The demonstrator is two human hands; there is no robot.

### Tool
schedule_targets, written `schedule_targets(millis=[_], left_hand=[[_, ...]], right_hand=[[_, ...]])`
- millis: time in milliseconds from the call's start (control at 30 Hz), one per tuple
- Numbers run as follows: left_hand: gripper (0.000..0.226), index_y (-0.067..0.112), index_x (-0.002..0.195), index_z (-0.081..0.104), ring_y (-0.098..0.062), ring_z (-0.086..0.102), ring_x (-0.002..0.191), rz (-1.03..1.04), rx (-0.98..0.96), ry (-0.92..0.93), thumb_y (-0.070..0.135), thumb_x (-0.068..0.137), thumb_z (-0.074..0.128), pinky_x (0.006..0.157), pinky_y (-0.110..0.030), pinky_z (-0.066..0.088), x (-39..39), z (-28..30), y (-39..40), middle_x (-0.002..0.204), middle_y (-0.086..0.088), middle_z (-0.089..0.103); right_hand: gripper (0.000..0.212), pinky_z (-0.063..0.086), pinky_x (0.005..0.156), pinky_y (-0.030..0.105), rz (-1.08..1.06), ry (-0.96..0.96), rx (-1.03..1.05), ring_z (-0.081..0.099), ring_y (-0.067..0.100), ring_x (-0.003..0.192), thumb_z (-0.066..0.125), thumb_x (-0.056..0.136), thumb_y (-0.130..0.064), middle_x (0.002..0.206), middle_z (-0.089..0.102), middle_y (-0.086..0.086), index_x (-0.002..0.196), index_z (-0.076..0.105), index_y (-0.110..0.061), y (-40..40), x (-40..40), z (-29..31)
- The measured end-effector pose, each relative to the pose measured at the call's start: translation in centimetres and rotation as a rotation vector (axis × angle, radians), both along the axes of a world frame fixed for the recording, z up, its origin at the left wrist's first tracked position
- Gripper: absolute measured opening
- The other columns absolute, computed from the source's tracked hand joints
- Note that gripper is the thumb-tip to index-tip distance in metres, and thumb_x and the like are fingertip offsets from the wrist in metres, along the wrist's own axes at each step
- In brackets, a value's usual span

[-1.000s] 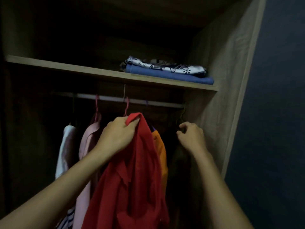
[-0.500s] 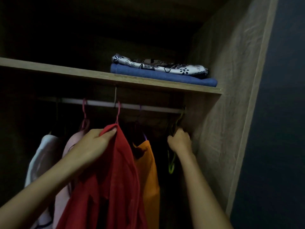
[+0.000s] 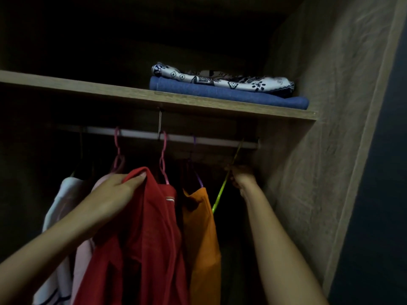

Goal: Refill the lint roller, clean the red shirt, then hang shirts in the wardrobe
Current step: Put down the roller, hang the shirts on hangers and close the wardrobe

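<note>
The wardrobe [image 3: 330,106] stands open, dim inside; its shelf [image 3: 88,89] bears a folded blue cloth [image 3: 220,92] with a patterned cloth [image 3: 220,81] on top; below runs the rail [image 3: 136,132]; the red shirt [image 3: 143,238] hangs there between a pink shirt [image 3: 82,260] and an orange shirt [image 3: 202,234], a white shirt [image 3: 57,216] leftmost; the left hand [image 3: 116,192] grasps the red shirt's shoulder; the right hand [image 3: 242,176] is curled round a green hanger [image 3: 220,195] hooked on the rail.

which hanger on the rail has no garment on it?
The yellow-green hanger at the rail's right end, in the right hand's grip. The pink and purple ones carry shirts.
</note>
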State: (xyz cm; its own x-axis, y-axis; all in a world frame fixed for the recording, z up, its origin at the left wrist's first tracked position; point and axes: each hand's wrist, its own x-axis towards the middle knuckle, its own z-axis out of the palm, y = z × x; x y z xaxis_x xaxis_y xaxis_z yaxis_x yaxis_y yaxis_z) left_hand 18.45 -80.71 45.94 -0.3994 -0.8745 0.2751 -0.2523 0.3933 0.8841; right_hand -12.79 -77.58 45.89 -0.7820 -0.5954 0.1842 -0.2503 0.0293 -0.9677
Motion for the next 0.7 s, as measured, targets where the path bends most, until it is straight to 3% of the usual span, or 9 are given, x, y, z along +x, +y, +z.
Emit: schedule_targets(millis=[67, 167, 267, 300, 367, 433, 500, 600, 700], left_hand=[[0.035, 0.035, 0.083, 0.073, -0.025, 0.071, 0.089, 0.024, 0.017, -0.01, 0.064, 0.072, 0.056, 0.096, -0.047, 0.05, 0.3, 0.1, 0.1, 0.087, -0.004, 0.076], [0.039, 0.018, 0.077, 0.074, -0.027, 0.069, 0.09, 0.041, 0.041, -0.012, 0.052, 0.087, 0.057, 0.096, -0.048, 0.049, 0.6, 0.6, 0.8, 0.089, -0.009, 0.075], [0.036, 0.016, 0.074, 0.07, -0.028, 0.067, 0.092, 0.043, 0.016, 0.006, 0.043, 0.092, 0.053, 0.097, -0.043, 0.049, 0.6, 0.6, 1.4, 0.092, -0.012, 0.073], [0.035, 0.017, 0.072, 0.068, -0.028, 0.066, 0.092, 0.042, 0.012, 0.014, 0.041, 0.093, 0.053, 0.093, -0.039, 0.049, 0.7, 0.7, 1.8, 0.092, -0.012, 0.072], [0.03, 0.017, 0.076, 0.065, -0.026, 0.062, 0.089, 0.017, 0.021, 0.06, 0.037, 0.095, 0.052, 0.081, -0.034, 0.047, 0.9, 0.9, 2.5, 0.089, -0.009, 0.068], [0.025, 0.016, 0.079, 0.062, -0.023, 0.059, 0.083, 0.004, 0.053, 0.123, 0.033, 0.095, 0.052, 0.076, -0.032, 0.044, 1.3, 0.9, 3.3, 0.079, -0.002, 0.068], [0.028, 0.019, 0.068, 0.061, -0.022, 0.059, 0.074, 0.051, 0.04, 0.177, 0.029, 0.094, 0.056, 0.079, -0.032, 0.045, 2.0, 0.7, 4.0, 0.063, 0.003, 0.065], [0.028, 0.016, 0.066, 0.063, -0.021, 0.057, 0.067, 0.113, 0.092, 0.214, 0.028, 0.091, 0.06, 0.081, -0.032, 0.043, 3.2, 0.5, 3.9, 0.065, 0.0, 0.062], [0.027, 0.011, 0.07, 0.062, -0.027, 0.06, 0.082, 0.186, 0.146, 0.187, 0.031, 0.088, 0.059, 0.081, -0.034, 0.045, 4.5, 0.1, 2.6, 0.098, -0.019, 0.07]], right_hand=[[0.024, 0.032, 0.046, 0.021, -0.055, 0.098, -0.037, 0.048, 0.018, 0.058, 0.061, 0.091, -0.024, 0.066, 0.055, 0.006, 0.069, 0.065, -0.014, -0.1, 0.4, 0.4], [0.032, 0.04, 0.072, 0.031, -0.135, 0.267, -0.069, 0.062, 0.028, 0.092, 0.058, 0.091, -0.033, 0.095, 0.069, 0.014, 0.093, 0.074, -0.006, 0.2, 1.4, 0.9], [0.028, 0.04, 0.103, 0.035, -0.148, 0.301, -0.218, 0.054, 0.027, 0.122, 0.066, 0.083, -0.037, 0.126, 0.063, 0.013, 0.095, 0.076, -0.014, 1.5, 4.0, 1.7], [0.028, 0.041, 0.103, 0.038, -0.129, 0.284, -0.244, 0.055, 0.027, 0.12, 0.066, 0.078, -0.043, 0.126, 0.064, 0.013, 0.087, 0.076, -0.018, 1.8, 4.8, 1.9], [0.036, 0.05, 0.088, 0.04, -0.09, 0.244, -0.272, 0.066, 0.026, 0.096, 0.059, 0.069, -0.051, 0.098, 0.073, 0.011, 0.072, 0.074, -0.018, 2.9, 6.4, 2.1], [0.032, 0.046, 0.068, 0.036, -0.06, 0.238, -0.288, 0.06, 0.018, 0.067, 0.055, 0.077, -0.043, 0.062, 0.066, -0.002, 0.062, 0.068, -0.018, 4.1, 8.1, 2.1], [0.036, 0.037, 0.062, 0.032, -0.026, 0.219, -0.31, 0.049, 0.011, 0.055, 0.054, 0.087, -0.03, 0.045, 0.055, -0.011, 0.052, 0.062, -0.023, 5.1, 9.4, 2.0], [0.037, 0.041, 0.069, 0.036, 0.008, 0.206, -0.344, 0.058, 0.017, 0.064, 0.051, 0.078, -0.044, 0.049, 0.06, -0.007, 0.052, 0.069, -0.025, 6.3, 11.3, 1.4], [0.044, 0.047, 0.067, 0.041, 0.012, 0.252, -0.298, 0.061, 0.024, 0.067, 0.046, 0.07, -0.057, 0.061, 0.059, 0.002, 0.064, 0.061, -0.016, 6.8, 13.3, 0.5]])
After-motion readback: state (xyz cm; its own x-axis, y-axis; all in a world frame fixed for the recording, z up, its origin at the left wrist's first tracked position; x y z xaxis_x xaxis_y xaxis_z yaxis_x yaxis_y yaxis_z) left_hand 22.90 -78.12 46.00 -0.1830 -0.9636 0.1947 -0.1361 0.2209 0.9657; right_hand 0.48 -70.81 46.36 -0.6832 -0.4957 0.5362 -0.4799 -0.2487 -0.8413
